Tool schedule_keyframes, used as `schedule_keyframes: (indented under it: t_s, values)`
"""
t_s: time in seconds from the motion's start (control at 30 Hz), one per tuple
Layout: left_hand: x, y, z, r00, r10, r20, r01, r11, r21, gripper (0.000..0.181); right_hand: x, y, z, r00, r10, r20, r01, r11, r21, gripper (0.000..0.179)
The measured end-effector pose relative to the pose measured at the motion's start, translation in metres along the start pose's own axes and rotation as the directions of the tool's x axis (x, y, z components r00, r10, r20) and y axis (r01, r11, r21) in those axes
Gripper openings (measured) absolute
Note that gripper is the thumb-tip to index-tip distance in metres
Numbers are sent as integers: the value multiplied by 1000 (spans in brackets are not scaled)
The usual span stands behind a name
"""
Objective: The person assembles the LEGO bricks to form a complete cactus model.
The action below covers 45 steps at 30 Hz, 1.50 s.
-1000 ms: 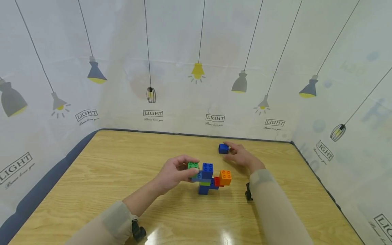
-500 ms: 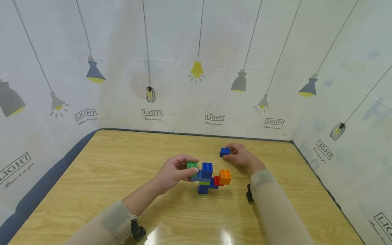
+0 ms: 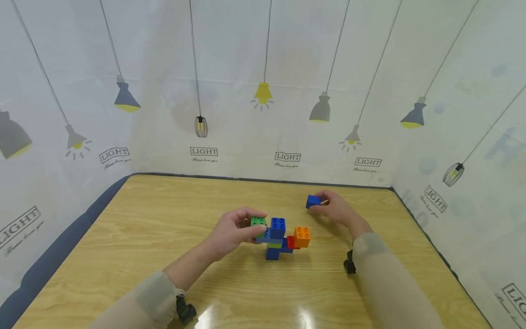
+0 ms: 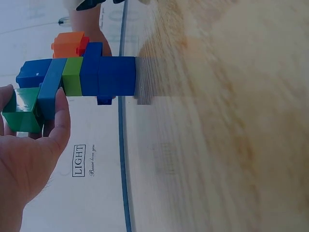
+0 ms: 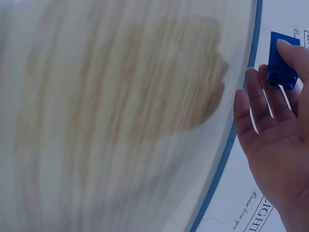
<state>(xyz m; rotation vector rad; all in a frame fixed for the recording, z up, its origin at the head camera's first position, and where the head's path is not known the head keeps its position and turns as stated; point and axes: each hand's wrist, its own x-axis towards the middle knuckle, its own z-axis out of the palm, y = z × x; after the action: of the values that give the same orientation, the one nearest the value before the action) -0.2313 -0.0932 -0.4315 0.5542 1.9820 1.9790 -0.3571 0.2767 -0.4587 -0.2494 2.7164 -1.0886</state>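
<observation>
A built stack of toy bricks (image 3: 273,252) stands near the middle of the table, in blue, lime, red and orange. On its left end sits a green brick (image 3: 258,221), which my left hand (image 3: 230,233) grips between thumb and fingers; the left wrist view shows the green brick (image 4: 21,113) joined to a light blue one (image 4: 50,92). Farther back on the right, my right hand (image 3: 334,208) pinches a loose blue brick (image 3: 313,201). In the right wrist view that blue brick (image 5: 282,60) lies under the thumb, with its studs facing the palm side.
An orange brick (image 3: 302,236) sticks out at the stack's right side. The wooden table (image 3: 164,201) ends at a dark blue edge, with a printed cloth (image 3: 242,157) rising behind it and at both sides. Each wrist bears a small black camera mount.
My right hand has closed its fingers on the loose blue brick and carried it to the right. The left hand and the stack have stayed in place.
</observation>
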Motion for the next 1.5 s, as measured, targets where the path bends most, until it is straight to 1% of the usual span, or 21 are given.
schedule_keyframes:
  t_s: [0.17,0.27,0.43,0.57,0.7,0.83,1.0,1.13,1.23,1.4,1.5]
  values:
    - [2,0,0,1000,9,1,-9,1000,7,36,-11,0,-7,998,-52,-47,54,998,33,48]
    - [2,0,0,1000,9,-1,-9,1000,5,35,-19,-3,-10,995,-78,-68,81,996,46,47]
    - [0,1,0,1000,1,-6,-1,1000,2,35,-34,-14,-14,989,-115,-93,119,992,43,54]
    - [-1,1,1,1000,0,-4,0,1000,-3,35,-47,-25,-15,982,-166,-95,169,985,31,62]
    - [-1,0,1,1000,4,-1,-4,1000,-9,35,-58,-36,-15,968,-233,-98,238,970,46,64]
    - [-1,-1,1,1000,3,-2,-3,1000,-8,35,-68,-46,-14,953,-283,-105,290,956,54,63]
    - [-1,-1,1,1000,0,-3,0,1000,-7,35,-77,-55,-11,945,-309,-109,316,947,53,62]
    - [-1,-1,1,1000,2,-4,-2,1000,-5,35,-86,-61,-9,938,-334,-94,342,937,78,61]
    - [-1,0,1,1000,2,-2,-2,1000,-6,35,-91,-66,-8,927,-366,-85,374,920,118,61]
    - [-1,0,1,1000,1,-2,-1,1000,-7,35,-98,-76,-3,901,-426,-84,434,885,168,62]
    - [-1,1,1,1000,-1,-3,1,1000,-5,36,-101,-82,1,892,-443,-85,451,876,169,64]
